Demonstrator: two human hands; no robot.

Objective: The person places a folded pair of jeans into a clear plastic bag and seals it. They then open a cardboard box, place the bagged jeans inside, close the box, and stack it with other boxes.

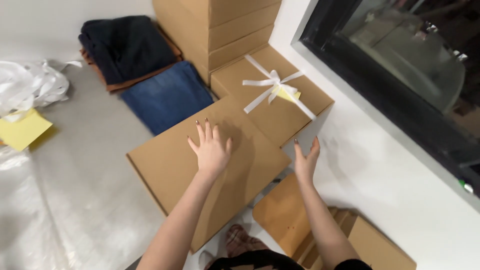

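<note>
Cardboard, plain brown: a flat closed box [200,175] lies on the pale floor [90,200], its far corner just beside a second brown box tied with white ribbon [272,92]. The left hand [212,150] rests palm down on the flat box's lid, fingers [202,132] spread and released, gripping nothing. The right hand [306,162] sits at the lid's right edge, beside the ribboned box's near corner, fingers extended and loose; whether it touches cardboard cannot be told. Folded blue jeans [167,95] lie beyond the box's far edge, dark folded clothes [125,47] further back. A yellow sheet [22,130] lies at the floor's left edge.
</note>
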